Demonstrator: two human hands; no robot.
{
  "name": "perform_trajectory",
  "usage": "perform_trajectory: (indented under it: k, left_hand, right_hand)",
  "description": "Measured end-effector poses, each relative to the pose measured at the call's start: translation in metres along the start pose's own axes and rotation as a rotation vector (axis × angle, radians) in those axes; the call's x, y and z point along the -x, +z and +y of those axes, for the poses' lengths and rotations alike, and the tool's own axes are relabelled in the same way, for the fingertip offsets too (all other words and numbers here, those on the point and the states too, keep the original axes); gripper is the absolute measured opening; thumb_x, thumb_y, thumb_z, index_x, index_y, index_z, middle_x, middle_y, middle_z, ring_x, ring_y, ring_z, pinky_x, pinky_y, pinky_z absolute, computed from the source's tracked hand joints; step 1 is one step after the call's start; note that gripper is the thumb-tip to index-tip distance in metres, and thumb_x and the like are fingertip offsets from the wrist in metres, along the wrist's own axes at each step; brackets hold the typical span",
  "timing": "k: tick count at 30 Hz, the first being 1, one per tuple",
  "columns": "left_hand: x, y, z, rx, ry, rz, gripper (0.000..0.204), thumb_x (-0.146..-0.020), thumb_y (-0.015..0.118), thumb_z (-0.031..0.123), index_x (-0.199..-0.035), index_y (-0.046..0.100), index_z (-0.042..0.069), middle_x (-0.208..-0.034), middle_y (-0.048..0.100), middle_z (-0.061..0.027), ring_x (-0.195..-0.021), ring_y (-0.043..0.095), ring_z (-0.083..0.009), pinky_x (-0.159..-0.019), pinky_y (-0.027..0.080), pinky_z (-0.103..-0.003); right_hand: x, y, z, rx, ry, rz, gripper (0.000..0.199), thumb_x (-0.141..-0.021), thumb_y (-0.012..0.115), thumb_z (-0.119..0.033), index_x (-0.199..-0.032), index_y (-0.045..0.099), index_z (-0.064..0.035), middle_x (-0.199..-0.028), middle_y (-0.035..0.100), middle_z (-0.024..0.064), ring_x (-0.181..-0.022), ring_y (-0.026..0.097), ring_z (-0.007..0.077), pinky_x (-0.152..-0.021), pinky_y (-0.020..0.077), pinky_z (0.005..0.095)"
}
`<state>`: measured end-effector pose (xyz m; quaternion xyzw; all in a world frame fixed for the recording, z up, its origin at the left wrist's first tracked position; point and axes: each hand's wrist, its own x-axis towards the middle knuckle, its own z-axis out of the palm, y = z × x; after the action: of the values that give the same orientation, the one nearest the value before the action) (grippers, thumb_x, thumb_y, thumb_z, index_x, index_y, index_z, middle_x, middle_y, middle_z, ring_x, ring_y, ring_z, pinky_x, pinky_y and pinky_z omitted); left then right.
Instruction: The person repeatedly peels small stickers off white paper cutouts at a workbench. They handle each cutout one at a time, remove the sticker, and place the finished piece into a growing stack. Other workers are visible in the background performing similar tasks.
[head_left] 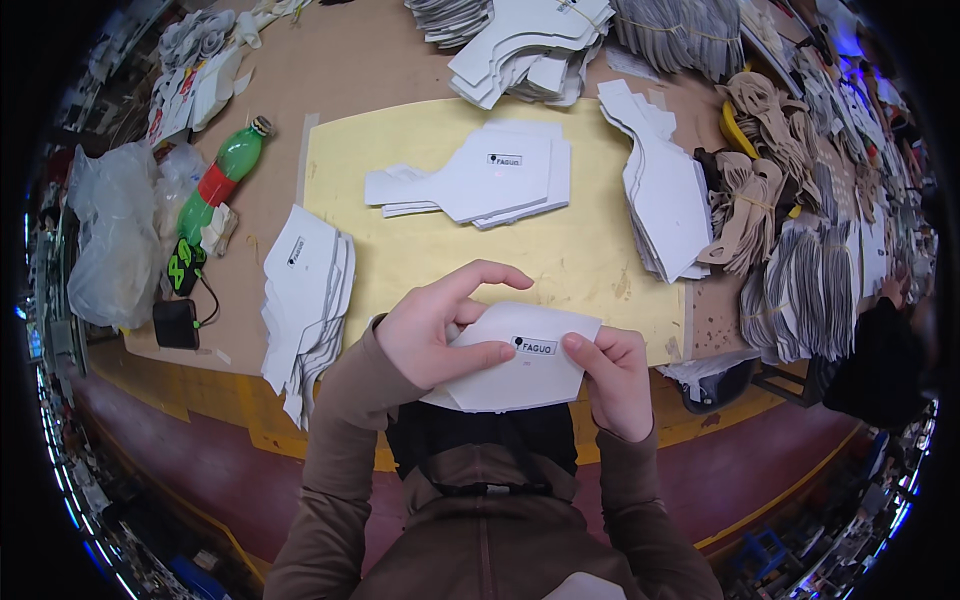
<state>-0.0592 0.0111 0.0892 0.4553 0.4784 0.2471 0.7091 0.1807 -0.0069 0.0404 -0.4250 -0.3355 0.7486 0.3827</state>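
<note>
Seen from the head camera, both hands hold one white die-cut card piece [520, 368] above the near edge of the worktable [330, 80], just over the person's brown jacket. The left hand [432, 330] is closed on the piece's left end, thumb on top and fingers curled behind; the right hand [615, 375] pinches the right edge, its thumb lying just beside a small dark printed label [533, 346] on the face. The piece is lifted, touching neither the yellow cutting mat [420, 255] nor any stack.

To the left, a fanned stack of matching white pieces [305, 310] overhangs the mat's edge. A second small stack [480, 180] lies in the middle of the mat, a third [665, 195] at its right edge, and a larger heap [525, 50] farther back. Bundles of tan [745, 195] and grey cut parts [800, 290] crowd the right side. A green plastic bottle [222, 180] lies on its side at left, near a clear plastic bag [110, 240] and a small black device with a cord [177, 322].

Risks, as judged: the left stack sits near the table edge, so a sweeping forearm could spill it. The held piece may possibly be two sheets stuck together; the view does not settle this. A hard pinch could crease the card or smudge its label.
</note>
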Motion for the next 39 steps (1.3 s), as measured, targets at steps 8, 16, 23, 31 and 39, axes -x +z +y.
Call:
perform_trajectory:
  k: [8, 16, 23, 31, 39]
  left_hand:
    - [0.004, 0.007, 0.001, -0.066, -0.024, 0.066, 0.065, -0.087, 0.074, -0.001, -0.144, 0.044, 0.009, -0.098, 0.075, -0.0097, -0.091, 0.07, -0.0104, -0.077, 0.054, -0.025]
    - [-0.002, 0.01, -0.005, -0.201, 0.059, 0.108, 0.042, -0.083, 0.075, 0.0, -0.123, 0.062, -0.001, -0.095, 0.074, -0.0087, -0.088, 0.069, -0.0105, -0.078, 0.055, -0.025]
    - [-0.001, 0.013, -0.007, -0.168, -0.014, 0.093, 0.025, -0.084, 0.075, 0.004, -0.107, 0.069, -0.003, -0.091, 0.073, -0.0053, -0.085, 0.066, -0.0084, -0.076, 0.054, -0.026]
    - [-0.002, 0.014, -0.007, -0.187, 0.003, 0.118, 0.024, -0.084, 0.075, 0.005, -0.107, 0.069, -0.002, -0.09, 0.071, -0.0035, -0.082, 0.064, -0.0076, -0.074, 0.053, -0.025]
    - [-0.002, 0.01, -0.012, -0.129, -0.047, 0.065, 0.026, -0.086, 0.074, 0.004, -0.11, 0.067, -0.002, -0.094, 0.072, -0.0038, -0.084, 0.066, -0.0077, -0.075, 0.054, -0.025]
  right_hand:
    - [0.007, 0.002, -0.008, 0.164, 0.069, -0.058, 0.023, -0.095, 0.073, -0.007, -0.111, 0.073, 0.0084, -0.097, 0.076, 0.008, -0.086, 0.067, 0.0079, -0.075, 0.0543, 0.0231]
    - [0.008, 0.008, -0.002, 0.158, 0.045, -0.027, 0.022, -0.094, 0.074, -0.006, -0.111, 0.073, 0.0074, -0.096, 0.076, 0.0076, -0.085, 0.068, 0.0078, -0.074, 0.0546, 0.0232]
    - [0.01, 0.012, 0.003, 0.142, -0.008, 0.024, 0.02, -0.093, 0.073, -0.004, -0.109, 0.073, 0.0077, -0.094, 0.076, 0.0076, -0.083, 0.068, 0.0082, -0.073, 0.0541, 0.0237]
    - [0.007, 0.014, 0.01, 0.172, -0.05, 0.061, 0.02, -0.095, 0.071, -0.007, -0.108, 0.073, 0.0084, -0.092, 0.075, 0.0074, -0.081, 0.067, 0.0079, -0.071, 0.0523, 0.0225]
    - [0.003, 0.003, 0.01, -0.141, -0.067, 0.078, 0.036, -0.107, 0.058, -0.025, -0.107, 0.072, 0.0085, -0.093, 0.074, 0.0077, -0.088, 0.065, 0.0082, -0.079, 0.0504, 0.025]
